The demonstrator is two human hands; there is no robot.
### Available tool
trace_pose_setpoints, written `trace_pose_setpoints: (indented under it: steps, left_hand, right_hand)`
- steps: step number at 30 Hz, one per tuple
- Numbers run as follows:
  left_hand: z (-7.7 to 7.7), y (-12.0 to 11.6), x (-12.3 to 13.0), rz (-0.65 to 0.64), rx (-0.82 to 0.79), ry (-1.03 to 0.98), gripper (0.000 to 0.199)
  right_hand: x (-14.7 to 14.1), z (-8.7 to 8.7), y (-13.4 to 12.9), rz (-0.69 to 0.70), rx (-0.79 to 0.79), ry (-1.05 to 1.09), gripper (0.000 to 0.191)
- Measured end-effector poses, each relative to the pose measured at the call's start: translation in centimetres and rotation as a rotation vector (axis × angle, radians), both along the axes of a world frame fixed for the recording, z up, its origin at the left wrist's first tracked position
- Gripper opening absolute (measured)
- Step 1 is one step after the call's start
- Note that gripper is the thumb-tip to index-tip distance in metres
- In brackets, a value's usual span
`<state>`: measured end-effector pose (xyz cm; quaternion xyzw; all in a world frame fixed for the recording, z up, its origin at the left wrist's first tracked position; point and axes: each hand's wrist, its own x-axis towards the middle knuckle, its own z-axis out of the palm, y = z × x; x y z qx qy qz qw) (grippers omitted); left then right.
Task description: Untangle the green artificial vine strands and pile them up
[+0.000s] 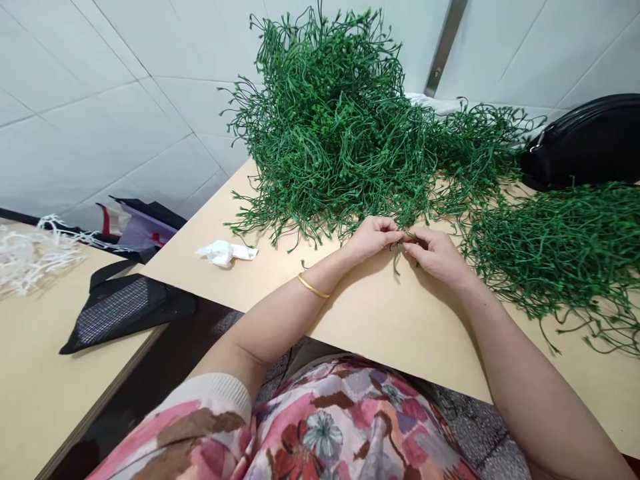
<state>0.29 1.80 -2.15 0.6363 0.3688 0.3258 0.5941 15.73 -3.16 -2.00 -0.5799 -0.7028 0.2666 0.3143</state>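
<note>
A tall heap of green artificial plant stems with small tufted tips stands on the pale table. Just in front of it, my left hand pinches a few thin green stems, its thumb and fingers pressed together. My right hand meets it from the right, with fingers closed on the same small bunch. The ends of the stems hang below my fingertips. Exactly how they join between my fingers is hidden. To the right of my right hand lies a second, flatter pile of green stems.
A black bag sits at the back right. Crumpled white tissue lies near the table's left edge. On a second table at left are a black mesh item and white netting-like strands. A tiled wall stands behind.
</note>
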Motion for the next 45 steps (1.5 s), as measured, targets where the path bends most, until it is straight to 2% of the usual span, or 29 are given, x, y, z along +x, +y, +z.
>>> trace_pose_setpoints:
  steps: [3,7,11,15,18,25,31,37,42,45]
  left_hand:
    - [0.3,0.0,-0.2,-0.030,-0.020,-0.004,0.019]
    - [0.5,0.0,-0.3,-0.055,-0.080,-0.008,0.010]
    - [0.6,-0.1,-0.2,-0.074,-0.031,0.058,0.006]
    - [0.2,-0.2,-0.1,-0.086,0.094,0.114,0.012]
    - [-0.1,-0.1,0.1,-0.075,0.116,0.122,0.013]
    - [-0.4,-0.1,0.3,-0.054,0.192,0.209,0.011]
    - [0.1,-0.4,0.0,-0.067,0.222,0.247,0.011]
    - [0.5,-0.8,-0.2,-0.129,0.215,0.276,0.010]
    - [0.9,-0.7,-0.3,-0.138,0.182,0.280,0.011]
    - [0.7,-0.6,-0.3,-0.174,0.200,0.278,0.011]
  right_hand:
    - [0.2,0.0,0.1,0.002,-0.038,0.038,0.014]
    - [0.3,0.1,0.1,0.008,-0.155,0.271,0.013]
    - [0.4,0.3,0.1,-0.031,-0.206,0.385,0.016]
    - [0.3,0.2,0.1,-0.048,-0.110,0.248,0.016]
    - [0.3,0.2,0.1,-0.041,-0.052,0.128,0.021]
    - [0.4,0.6,-0.1,-0.020,-0.071,0.110,0.031]
    - [0.7,0.9,-0.2,0.043,-0.170,0.123,0.023]
    - [0.7,1.0,-0.2,0.080,-0.055,-0.113,0.014]
    - [1.3,1.1,-0.1,0.168,-0.154,-0.015,0.020]
    - [1.4,1.2,0.0,0.170,-0.174,0.009,0.026]
